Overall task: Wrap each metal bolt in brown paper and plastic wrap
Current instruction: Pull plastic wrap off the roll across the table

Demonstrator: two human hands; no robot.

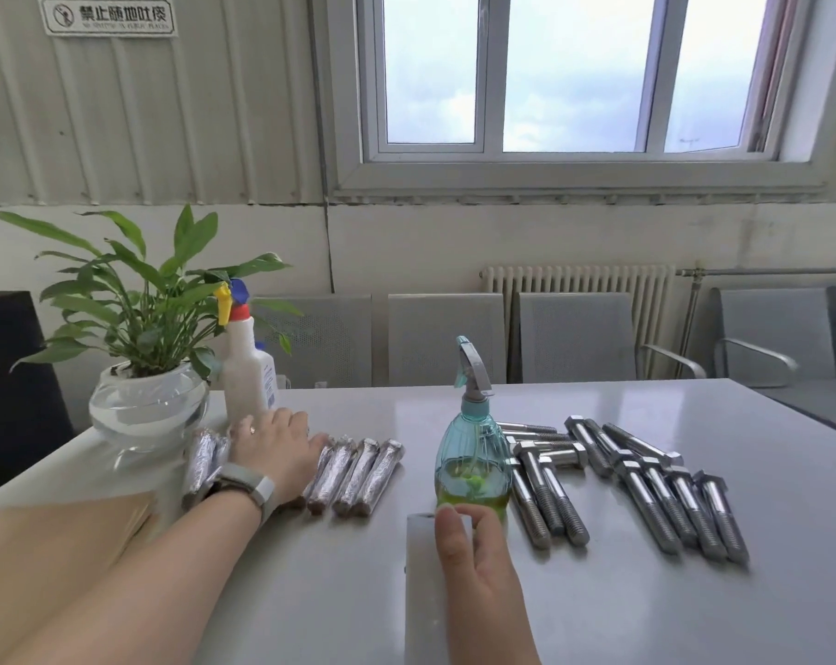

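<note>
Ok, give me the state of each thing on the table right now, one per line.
Wrapped bolts: wrapped, lying in a row.
Bare bolts: unwrapped, lying loose.
Teal spray bottle: upright, part full.
White spray bottle: upright.
Left hand: resting on wrapped bolts.
Right hand: touching teal spray bottle.

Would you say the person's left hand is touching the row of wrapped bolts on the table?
Touching: the head view shows the left hand lying flat on the wrapped bolts, covering part of the row.

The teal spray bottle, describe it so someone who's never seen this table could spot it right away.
On the grey table, look near the middle, between the row of wrapped bolts and the bare metal bolts. The teal spray bottle stands upright there, see-through with yellow-green liquid at the bottom, unlike the opaque white spray bottle by the plant.
</note>
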